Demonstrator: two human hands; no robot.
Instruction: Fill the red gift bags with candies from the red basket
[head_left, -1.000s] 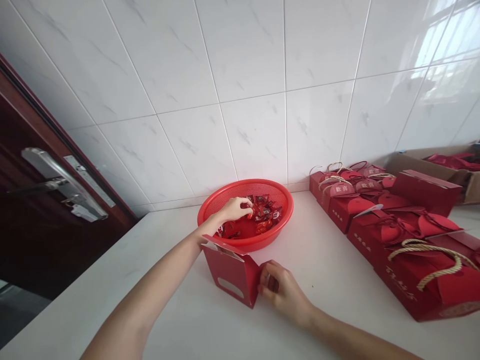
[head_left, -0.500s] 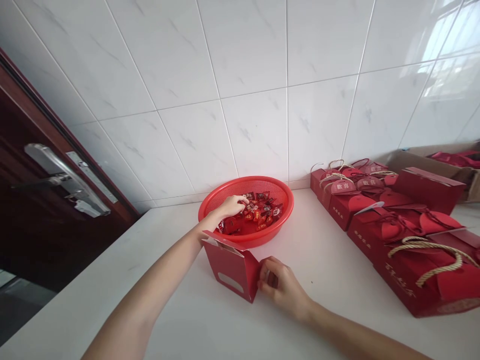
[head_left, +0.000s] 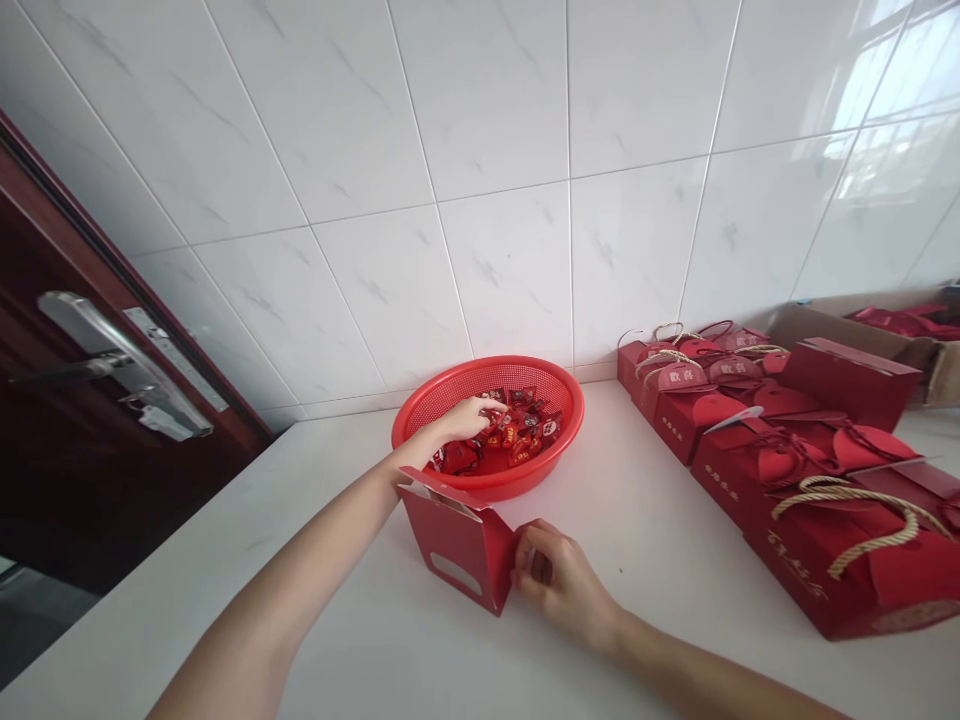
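A red plastic basket [head_left: 559, 440] holds several red-wrapped candies [head_left: 517, 435]. My left hand [head_left: 469, 418] reaches into it from the left, fingers over the candies; whether it pinches one is too small to tell. In front of the basket a red paper box [head_left: 454, 540] stands on the white surface, its top flaps up and a pale oval on its near side. My right hand [head_left: 559, 575] is at the box's right side, its fingers curled against the edge of the side panel.
Several closed red gift boxes [head_left: 727, 490] with rope handles stand in rows on the right. Behind them are a taller red box [head_left: 847, 385] and a cardboard carton [head_left: 889, 340] with red items. A tiled wall is behind; a dark red door [head_left: 97, 400] is on the left.
My left hand has moved slightly right and deeper over the candies in the basket. My right hand stays at the box's side. The view has shifted slightly.
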